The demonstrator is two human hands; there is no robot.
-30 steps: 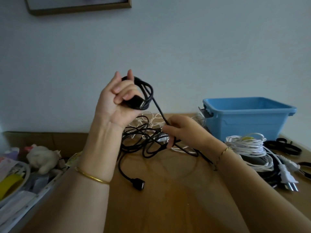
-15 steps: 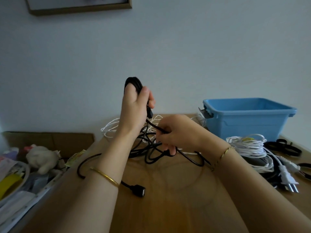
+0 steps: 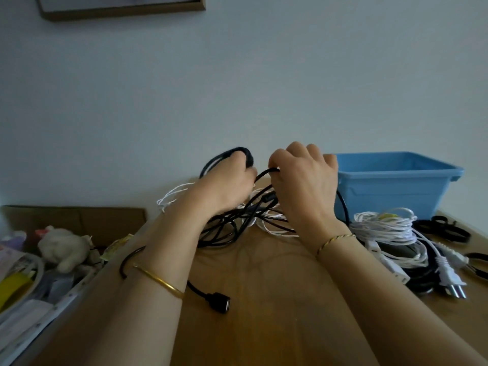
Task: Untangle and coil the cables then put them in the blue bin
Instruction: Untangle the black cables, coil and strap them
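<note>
The left hand (image 3: 227, 180) grips a small coil of black cable (image 3: 239, 152), raised off the surface (image 3: 277, 326), probably so the loops hold their shape. At its three o'clock the right hand (image 3: 303, 188) pinches the free strand, seemingly to feed the next turn. Below, the rest lies snarled with thin white cable (image 3: 174, 196). The blue bin (image 3: 396, 186) stands at three o'clock, within easy reach.

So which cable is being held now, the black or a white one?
The black cable: left hand grips its coil, right hand pinches a strand. The white bundle beside the blue bin is in neither hand.
</note>
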